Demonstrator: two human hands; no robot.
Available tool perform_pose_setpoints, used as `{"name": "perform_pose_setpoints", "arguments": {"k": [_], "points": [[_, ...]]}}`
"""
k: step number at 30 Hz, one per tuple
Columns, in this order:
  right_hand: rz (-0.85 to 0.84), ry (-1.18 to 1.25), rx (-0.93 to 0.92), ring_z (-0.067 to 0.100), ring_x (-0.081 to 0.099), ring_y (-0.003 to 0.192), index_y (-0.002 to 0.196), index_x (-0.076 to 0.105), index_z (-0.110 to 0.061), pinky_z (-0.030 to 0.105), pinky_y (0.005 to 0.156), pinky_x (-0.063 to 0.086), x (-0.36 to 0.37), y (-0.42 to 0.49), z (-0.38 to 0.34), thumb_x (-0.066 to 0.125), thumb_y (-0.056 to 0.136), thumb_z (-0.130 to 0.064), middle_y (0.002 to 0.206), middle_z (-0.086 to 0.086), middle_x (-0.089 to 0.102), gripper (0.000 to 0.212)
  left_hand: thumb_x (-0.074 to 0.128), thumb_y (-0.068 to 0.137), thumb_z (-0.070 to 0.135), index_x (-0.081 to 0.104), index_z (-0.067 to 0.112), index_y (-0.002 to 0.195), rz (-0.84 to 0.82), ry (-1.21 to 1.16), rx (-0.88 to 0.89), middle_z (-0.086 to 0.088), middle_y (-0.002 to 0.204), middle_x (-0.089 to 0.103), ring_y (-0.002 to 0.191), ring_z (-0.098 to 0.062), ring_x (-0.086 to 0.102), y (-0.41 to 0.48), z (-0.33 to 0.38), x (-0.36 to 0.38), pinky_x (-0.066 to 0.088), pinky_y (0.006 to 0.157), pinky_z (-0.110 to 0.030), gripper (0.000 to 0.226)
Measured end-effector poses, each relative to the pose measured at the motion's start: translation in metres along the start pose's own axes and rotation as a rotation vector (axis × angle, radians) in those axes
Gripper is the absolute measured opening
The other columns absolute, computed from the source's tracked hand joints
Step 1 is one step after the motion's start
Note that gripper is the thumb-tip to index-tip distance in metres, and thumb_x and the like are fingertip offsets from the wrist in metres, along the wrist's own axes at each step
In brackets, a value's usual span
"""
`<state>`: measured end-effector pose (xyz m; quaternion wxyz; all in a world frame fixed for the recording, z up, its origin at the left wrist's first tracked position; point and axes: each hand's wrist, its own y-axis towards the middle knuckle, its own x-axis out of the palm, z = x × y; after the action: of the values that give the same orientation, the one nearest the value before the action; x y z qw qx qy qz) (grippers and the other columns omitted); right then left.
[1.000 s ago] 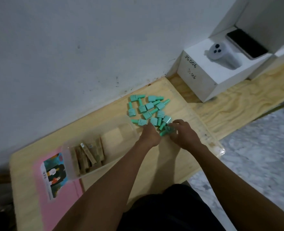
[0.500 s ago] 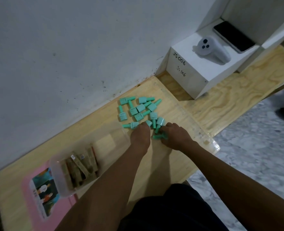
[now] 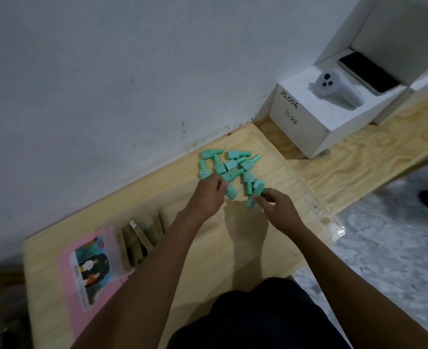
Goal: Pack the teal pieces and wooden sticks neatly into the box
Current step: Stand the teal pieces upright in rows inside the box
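Observation:
Several teal pieces (image 3: 229, 164) lie in a loose heap on the pale wooden board (image 3: 233, 243) near the wall. My left hand (image 3: 209, 195) holds one teal piece (image 3: 231, 191) at the heap's near edge. My right hand (image 3: 275, 206) pinches another teal piece (image 3: 253, 200) just right of it. A clear plastic box (image 3: 122, 245) sits to the left with several wooden sticks (image 3: 138, 238) lying in its left part; my left forearm hides much of the box.
A pink card with a picture (image 3: 89, 270) lies under the box's left end. A white carton (image 3: 316, 117) carries a white controller (image 3: 333, 90) and a black phone (image 3: 369, 73) at the back right. The board's right edge drops to a speckled floor (image 3: 384, 248).
Both hands have lifted slightly off the heap, each now with a teal piece in its fingers. The camera has shifted a little.

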<state>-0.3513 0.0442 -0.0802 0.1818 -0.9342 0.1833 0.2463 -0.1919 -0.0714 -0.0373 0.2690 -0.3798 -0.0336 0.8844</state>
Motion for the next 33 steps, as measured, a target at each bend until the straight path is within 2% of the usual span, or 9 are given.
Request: {"name": "perform_pose_setpoints", "arguments": {"k": [2, 7, 9, 12, 15, 18, 23, 28, 33], "points": [[0.03, 0.058, -0.022, 0.005, 0.06, 0.085, 0.108, 0.069, -0.013, 0.021, 0.07, 0.046, 0.005, -0.001, -0.015, 0.06, 0.092, -0.038, 0.094, -0.004, 0.067, 0.031, 0.055, 0.094, 0.019, 0.06, 0.01, 0.099, 0.031, -0.185, -0.015, -0.008, 0.082, 0.066, 0.075, -0.021, 0.064, -0.011, -0.004, -0.018, 0.058, 0.073, -0.042, 0.012], [0.029, 0.086, -0.122, 0.007, 0.064, 0.085, 0.101, 0.069, -0.015, 0.028, 0.072, 0.055, 0.021, 0.001, -0.053, 0.064, 0.09, -0.037, 0.094, -0.004, 0.07, 0.025, 0.053, 0.095, 0.015, 0.061, 0.008, 0.099, 0.116, -0.383, -0.01, -0.005, 0.071, 0.064, 0.058, -0.014, 0.054, -0.04, -0.026, -0.06, 0.055, 0.068, -0.039, 0.011], [0.017, 0.004, -0.199, 0.003, 0.063, 0.085, 0.105, 0.068, -0.016, 0.022, 0.069, 0.052, 0.029, 0.002, -0.066, 0.064, 0.089, -0.038, 0.096, -0.007, 0.069, 0.027, 0.05, 0.096, 0.016, 0.058, 0.011, 0.1, 0.176, -0.328, -0.002, -0.004, 0.073, 0.062, 0.058, -0.012, 0.052, -0.049, -0.04, -0.073, 0.052, 0.065, -0.034, 0.01], [0.017, -0.134, -0.321, 0.003, 0.063, 0.081, 0.105, 0.066, -0.02, 0.028, 0.068, 0.053, 0.048, 0.008, -0.082, 0.064, 0.087, -0.045, 0.09, -0.011, 0.067, 0.031, 0.05, 0.096, 0.017, 0.056, 0.013, 0.102, 0.256, -0.169, 0.014, 0.0, 0.077, 0.058, 0.058, -0.009, 0.05, -0.061, -0.059, -0.087, 0.041, 0.058, -0.021, 0.01], [0.033, -0.332, -0.411, 0.01, 0.062, 0.082, 0.102, 0.066, -0.023, 0.032, 0.069, 0.052, 0.07, 0.016, -0.094, 0.063, 0.086, -0.048, 0.088, -0.009, 0.068, 0.03, 0.051, 0.095, 0.019, 0.053, 0.012, 0.103, 0.279, -0.06, 0.032, -0.001, 0.083, 0.059, 0.065, -0.018, 0.051, -0.068, -0.074, -0.095, 0.041, 0.063, -0.03, 0.011], [0.046, -0.512, -0.505, 0.025, 0.061, 0.097, 0.104, 0.07, -0.018, 0.037, 0.077, 0.048, 0.089, 0.027, -0.096, 0.066, 0.085, -0.041, 0.101, 0.002, 0.069, 0.03, 0.05, 0.095, 0.023, 0.048, 0.013, 0.104, 0.252, 0.037, 0.01, -0.002, 0.087, 0.06, 0.065, -0.019, 0.05, -0.068, -0.082, -0.096, 0.043, 0.064, -0.034, 0.013], [0.04, -0.651, -0.479, 0.027, 0.053, 0.104, 0.098, 0.074, -0.021, 0.041, 0.08, 0.047, 0.106, 0.046, -0.08, 0.07, 0.08, -0.04, 0.108, 0.003, 0.062, 0.026, 0.047, 0.096, 0.026, 0.042, 0.015, 0.105, 0.181, 0.198, -0.007, -0.009, 0.088, 0.064, 0.069, -0.028, 0.058, -0.056, -0.085, -0.083, 0.049, 0.065, -0.042, 0.015], [0.094, -0.689, -0.45, 0.028, 0.056, 0.1, 0.092, 0.077, -0.024, 0.041, 0.076, 0.046, 0.114, 0.049, -0.08, 0.078, 0.073, -0.031, 0.104, 0.002, 0.063, 0.02, 0.042, 0.098, 0.029, 0.039, 0.016, 0.105, 0.11, 0.387, -0.01, -0.008, 0.083, 0.064, 0.068, -0.029, 0.057, -0.04, -0.082, -0.066, 0.041, 0.057, -0.035, 0.015], [0.11, -0.754, -0.415, 0.026, 0.057, 0.098, 0.093, 0.077, -0.023, 0.04, 0.074, 0.046, 0.121, 0.05, -0.084, 0.077, 0.072, -0.031, 0.101, 0.002, 0.066, 0.022, 0.044, 0.097, 0.026, 0.039, 0.016, 0.108, 0.088, 0.476, -0.011, -0.01, 0.086, 0.065, 0.075, -0.033, 0.061, -0.024, -0.081, -0.051, 0.046, 0.059, -0.038, 0.015]]}}
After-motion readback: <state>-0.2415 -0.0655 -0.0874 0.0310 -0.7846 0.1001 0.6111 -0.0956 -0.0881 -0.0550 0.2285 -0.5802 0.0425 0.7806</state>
